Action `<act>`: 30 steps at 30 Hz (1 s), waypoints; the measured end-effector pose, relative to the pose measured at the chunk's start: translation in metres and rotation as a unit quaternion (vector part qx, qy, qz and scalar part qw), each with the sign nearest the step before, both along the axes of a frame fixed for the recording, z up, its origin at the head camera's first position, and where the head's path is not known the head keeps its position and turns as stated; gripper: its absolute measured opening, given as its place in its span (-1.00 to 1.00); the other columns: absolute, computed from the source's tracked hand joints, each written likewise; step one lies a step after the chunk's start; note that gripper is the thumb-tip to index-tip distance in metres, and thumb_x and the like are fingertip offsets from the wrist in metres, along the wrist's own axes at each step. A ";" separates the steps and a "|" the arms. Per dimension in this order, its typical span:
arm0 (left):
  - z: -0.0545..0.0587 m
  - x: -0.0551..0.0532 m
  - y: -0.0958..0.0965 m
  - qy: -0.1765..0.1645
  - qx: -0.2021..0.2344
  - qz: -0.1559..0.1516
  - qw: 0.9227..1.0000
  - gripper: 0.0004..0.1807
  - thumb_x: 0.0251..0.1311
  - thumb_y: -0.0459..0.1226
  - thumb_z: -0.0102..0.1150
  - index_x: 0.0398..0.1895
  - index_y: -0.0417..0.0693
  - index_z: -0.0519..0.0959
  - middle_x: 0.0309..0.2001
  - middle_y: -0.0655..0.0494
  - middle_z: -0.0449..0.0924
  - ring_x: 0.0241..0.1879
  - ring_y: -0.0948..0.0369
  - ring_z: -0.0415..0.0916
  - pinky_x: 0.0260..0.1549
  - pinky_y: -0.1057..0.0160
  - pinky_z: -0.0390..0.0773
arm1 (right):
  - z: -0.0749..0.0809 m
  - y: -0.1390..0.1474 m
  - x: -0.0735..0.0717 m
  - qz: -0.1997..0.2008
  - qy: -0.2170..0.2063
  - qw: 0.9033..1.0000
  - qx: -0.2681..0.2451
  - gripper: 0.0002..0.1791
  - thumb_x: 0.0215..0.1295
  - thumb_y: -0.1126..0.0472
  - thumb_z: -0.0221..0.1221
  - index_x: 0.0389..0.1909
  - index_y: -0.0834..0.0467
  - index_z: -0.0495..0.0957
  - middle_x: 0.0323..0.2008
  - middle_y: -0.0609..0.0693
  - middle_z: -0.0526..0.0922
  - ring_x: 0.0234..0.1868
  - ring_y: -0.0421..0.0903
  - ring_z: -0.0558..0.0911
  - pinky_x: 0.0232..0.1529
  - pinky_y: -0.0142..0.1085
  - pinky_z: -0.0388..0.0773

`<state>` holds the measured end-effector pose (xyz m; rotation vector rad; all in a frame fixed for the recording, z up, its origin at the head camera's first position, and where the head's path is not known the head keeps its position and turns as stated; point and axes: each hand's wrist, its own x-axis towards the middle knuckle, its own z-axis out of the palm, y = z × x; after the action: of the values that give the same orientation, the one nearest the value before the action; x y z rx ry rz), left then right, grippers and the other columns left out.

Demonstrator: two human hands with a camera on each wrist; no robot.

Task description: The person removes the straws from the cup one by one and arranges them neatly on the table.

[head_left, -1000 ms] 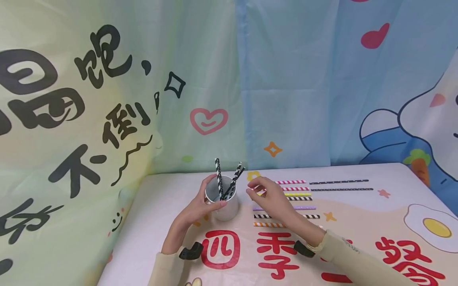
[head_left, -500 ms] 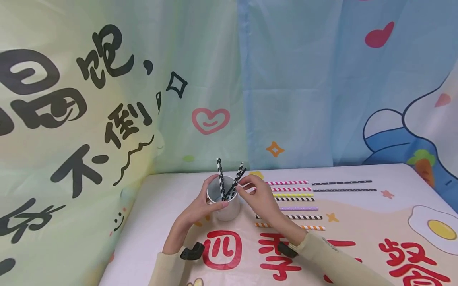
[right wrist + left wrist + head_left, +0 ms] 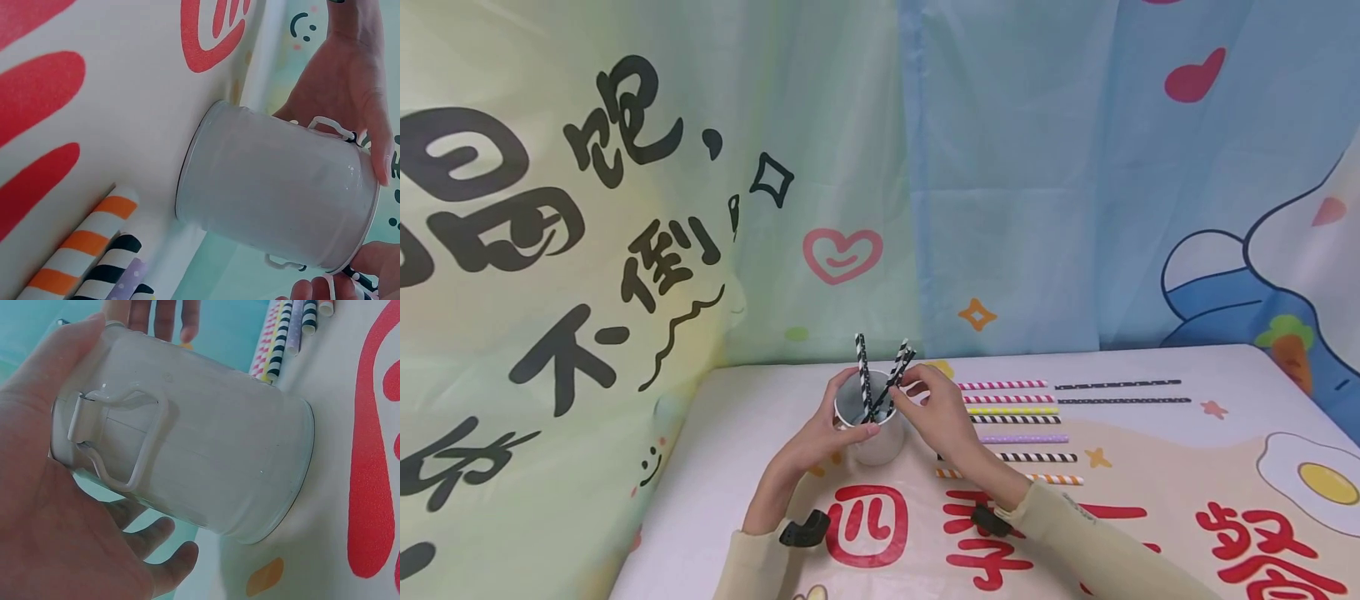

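Note:
A small white metal bucket (image 3: 880, 448) with a handle on each side stands upright on the table. The left hand (image 3: 817, 435) holds it by the rim, thumb on the near side; its handle (image 3: 119, 437) faces that palm in the left wrist view. Several black-and-white paper straws (image 3: 862, 367) lean inside the bucket. At the right rim, the right hand (image 3: 942, 419) pinches one black-and-white patterned straw (image 3: 360, 278), partly hidden by the thumb and fingers. Where the straw's lower end touches inside cannot be seen.
Right of the bucket lie several straws in rows: pink-striped (image 3: 1006, 385), yellow (image 3: 1018, 411), purple dotted (image 3: 1026, 439), and orange-striped (image 3: 1058, 480). Two dark straws (image 3: 1120, 401) lie farther right. A printed cloth (image 3: 1187, 442) covers the table; a curtain (image 3: 1000, 208) hangs behind.
The right hand has moved left from above the row of straws to the bucket's right rim, bringing a straw among those inside. The left hand has stayed on the bucket.

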<state>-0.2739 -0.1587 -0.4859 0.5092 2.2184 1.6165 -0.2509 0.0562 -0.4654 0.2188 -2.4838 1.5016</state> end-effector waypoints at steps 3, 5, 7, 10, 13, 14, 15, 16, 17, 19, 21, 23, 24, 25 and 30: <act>-0.001 0.000 0.000 0.000 0.000 0.000 1.000 -0.01 0.21 -0.07 0.36 0.55 0.44 -0.11 0.48 -0.02 0.10 0.45 -0.13 0.17 0.35 -0.41 0.19 | 0.000 -0.001 0.000 -0.002 -0.001 1.000 0.001 -0.84 0.35 0.08 0.29 -0.15 0.05 0.63 -0.14 -0.02 0.65 -0.09 -0.04 0.64 -0.06 -0.13 0.59; 0.000 0.000 0.000 0.000 0.001 -0.001 1.000 -0.01 0.22 -0.07 0.36 0.55 0.44 -0.11 0.48 -0.02 0.10 0.45 -0.13 0.18 0.35 -0.41 0.19 | 0.000 -0.001 0.000 -0.002 -0.005 1.000 -0.003 -0.84 0.35 0.08 0.29 -0.15 0.05 0.63 -0.14 -0.03 0.65 -0.09 -0.04 0.64 -0.07 -0.16 0.57; 0.000 0.000 0.000 0.001 0.003 -0.002 1.000 -0.01 0.22 -0.08 0.36 0.55 0.43 -0.11 0.48 -0.02 0.10 0.44 -0.12 0.19 0.35 -0.40 0.18 | 0.000 -0.001 0.002 -0.001 -0.010 1.000 -0.008 -0.84 0.35 0.08 0.29 -0.14 0.04 0.63 -0.13 -0.04 0.65 -0.08 -0.04 0.63 -0.08 -0.19 0.56; -0.001 0.000 0.000 0.003 0.007 -0.003 1.000 -0.01 0.21 -0.09 0.36 0.55 0.42 -0.10 0.47 -0.02 0.10 0.44 -0.12 0.18 0.35 -0.41 0.18 | -0.001 -0.002 0.003 -0.003 -0.009 1.000 -0.019 -0.85 0.34 0.09 0.30 -0.14 0.03 0.64 -0.14 -0.07 0.65 -0.10 -0.07 0.63 -0.11 -0.22 0.55; -0.002 -0.001 0.000 0.004 0.005 0.000 1.000 -0.01 0.21 -0.08 0.36 0.54 0.43 -0.10 0.48 -0.02 0.08 0.45 -0.12 0.15 0.34 -0.41 0.19 | -0.002 -0.003 0.003 -0.006 -0.004 1.000 -0.029 -0.86 0.33 0.10 0.30 -0.15 0.02 0.66 -0.15 -0.09 0.67 -0.12 -0.10 0.64 -0.13 -0.24 0.56; -0.002 -0.001 0.000 0.003 0.004 0.001 1.000 -0.01 0.20 -0.08 0.37 0.54 0.43 -0.09 0.48 -0.01 0.08 0.45 -0.12 0.15 0.34 -0.41 0.19 | -0.003 -0.003 0.003 -0.008 -0.002 0.999 -0.033 -0.86 0.33 0.11 0.31 -0.16 0.03 0.66 -0.15 -0.09 0.67 -0.13 -0.11 0.64 -0.14 -0.24 0.56; -0.002 -0.002 0.000 0.003 0.003 0.001 1.000 -0.01 0.21 -0.07 0.36 0.54 0.43 -0.10 0.48 -0.02 0.08 0.45 -0.13 0.14 0.33 -0.42 0.19 | -0.003 -0.003 0.004 -0.008 -0.001 0.999 -0.036 -0.86 0.32 0.12 0.31 -0.15 0.03 0.67 -0.15 -0.09 0.67 -0.13 -0.11 0.64 -0.14 -0.25 0.57; -0.002 -0.002 0.000 0.002 0.001 0.002 1.000 -0.01 0.20 -0.07 0.37 0.54 0.44 -0.09 0.48 -0.01 0.08 0.46 -0.13 0.13 0.33 -0.42 0.20 | -0.004 -0.003 0.004 -0.009 -0.001 0.999 -0.038 -0.86 0.32 0.12 0.31 -0.15 0.04 0.67 -0.15 -0.09 0.67 -0.13 -0.12 0.64 -0.14 -0.25 0.57; -0.002 -0.002 0.001 0.002 0.001 0.003 1.000 -0.01 0.20 -0.06 0.37 0.54 0.43 -0.10 0.48 -0.01 0.07 0.46 -0.13 0.13 0.33 -0.43 0.19 | -0.004 -0.003 0.004 -0.010 0.000 0.999 -0.040 -0.86 0.32 0.12 0.31 -0.15 0.04 0.67 -0.14 -0.09 0.68 -0.13 -0.12 0.65 -0.14 -0.24 0.57; -0.001 -0.001 0.001 0.002 0.002 0.002 1.000 0.00 0.20 -0.06 0.37 0.55 0.41 -0.10 0.48 -0.02 0.06 0.46 -0.14 0.12 0.33 -0.44 0.18 | -0.005 -0.003 0.004 -0.011 0.003 0.999 -0.043 -0.85 0.32 0.14 0.31 -0.13 0.05 0.67 -0.13 -0.08 0.68 -0.13 -0.12 0.65 -0.13 -0.23 0.58; -0.001 -0.002 0.001 0.001 0.004 0.003 1.000 0.01 0.20 -0.06 0.37 0.55 0.40 -0.10 0.49 -0.02 0.06 0.46 -0.15 0.11 0.32 -0.46 0.16 | -0.005 -0.003 0.004 -0.013 0.003 0.999 -0.045 -0.84 0.32 0.14 0.30 -0.12 0.06 0.67 -0.12 -0.08 0.68 -0.12 -0.12 0.65 -0.13 -0.24 0.59; -0.001 -0.001 0.001 0.000 0.003 0.005 1.000 0.01 0.20 -0.06 0.37 0.55 0.42 -0.10 0.49 -0.01 0.06 0.47 -0.14 0.11 0.33 -0.46 0.15 | -0.005 -0.003 0.004 -0.014 0.002 0.999 -0.049 -0.85 0.33 0.15 0.30 -0.12 0.06 0.67 -0.12 -0.07 0.68 -0.11 -0.11 0.65 -0.13 -0.25 0.59; -0.001 -0.001 0.001 -0.001 0.003 0.005 1.000 0.01 0.20 -0.07 0.37 0.55 0.43 -0.10 0.49 0.00 0.06 0.47 -0.13 0.11 0.34 -0.45 0.15 | -0.005 -0.003 0.004 -0.015 0.000 0.999 -0.050 -0.85 0.33 0.15 0.30 -0.12 0.06 0.67 -0.12 -0.07 0.68 -0.11 -0.11 0.65 -0.14 -0.26 0.59; -0.001 -0.001 0.001 -0.002 0.003 0.005 1.000 0.00 0.20 -0.07 0.37 0.55 0.43 -0.10 0.49 0.00 0.06 0.47 -0.13 0.11 0.34 -0.45 0.14 | -0.005 -0.003 0.004 -0.016 -0.001 0.999 -0.051 -0.85 0.33 0.14 0.30 -0.12 0.05 0.66 -0.12 -0.07 0.67 -0.10 -0.11 0.65 -0.14 -0.28 0.59; -0.001 -0.001 0.001 -0.005 0.003 0.004 1.000 -0.01 0.21 -0.08 0.36 0.55 0.44 -0.10 0.49 0.00 0.06 0.48 -0.11 0.10 0.36 -0.44 0.14 | -0.003 -0.002 0.006 -0.019 -0.012 0.998 -0.061 -0.84 0.33 0.13 0.30 -0.13 0.06 0.65 -0.12 -0.07 0.67 -0.09 -0.11 0.64 -0.13 -0.31 0.60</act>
<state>-0.2744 -0.1580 -0.4868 0.4940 2.2108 1.6271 -0.2449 0.0540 -0.4688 0.1330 -2.3888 1.6434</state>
